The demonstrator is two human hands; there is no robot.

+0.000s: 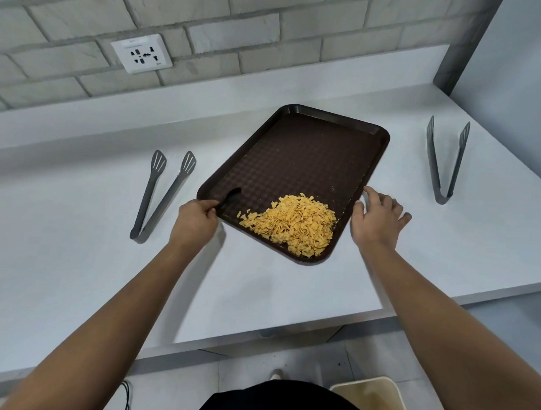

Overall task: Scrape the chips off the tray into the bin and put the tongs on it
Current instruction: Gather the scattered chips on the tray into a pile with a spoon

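A dark brown tray [298,163] lies askew at the centre of the frame on the white bench [76,274], with a heap of yellow chips [293,225] piled in its near corner. The left hand [196,219] grips the tray's near-left edge, fingers curled round the rim. The right hand [377,219] is spread open, fingertips touching the tray's right edge. One pair of grey tongs [162,195] lies left of the tray, another pair of tongs [445,158] at the right of the frame. A cream bin [376,398] stands on the floor at lower right.
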